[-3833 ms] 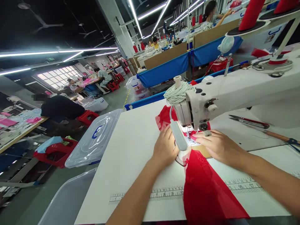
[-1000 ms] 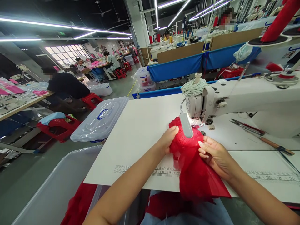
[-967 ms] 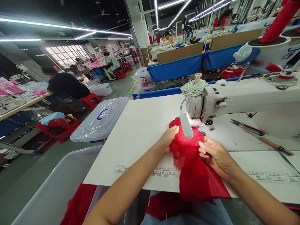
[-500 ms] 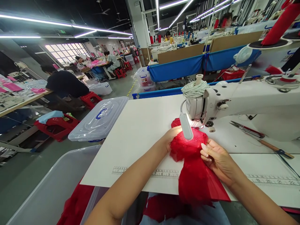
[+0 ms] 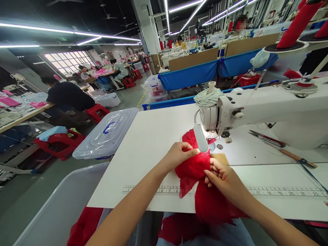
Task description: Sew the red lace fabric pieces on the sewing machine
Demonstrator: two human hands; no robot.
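Red fabric (image 5: 193, 167) lies below the head of a white sewing machine (image 5: 211, 114) and hangs over the table's front edge toward my lap. My left hand (image 5: 180, 155) pinches its upper left part, thumb on top, close to the white lamp (image 5: 201, 138) of the machine. Lower and to the right, my right hand (image 5: 217, 172) grips the fabric's right edge between thumb and fingers. The metal needle plate and a tan patch (image 5: 220, 158) show just right of the cloth. The lamp hides the needle area in part.
Scissors (image 5: 266, 138) and a wooden-handled tool (image 5: 298, 158) lie right on the white table (image 5: 151, 136), which has a printed ruler along its front. A plastic bin (image 5: 61, 201) holding red cloth stands at left, near a lidded box (image 5: 106, 131). Co-workers sit farther back.
Both hands and the fabric have shifted left and away from the needle, baring the needle plate and tan patch. The camera view has turned slightly.
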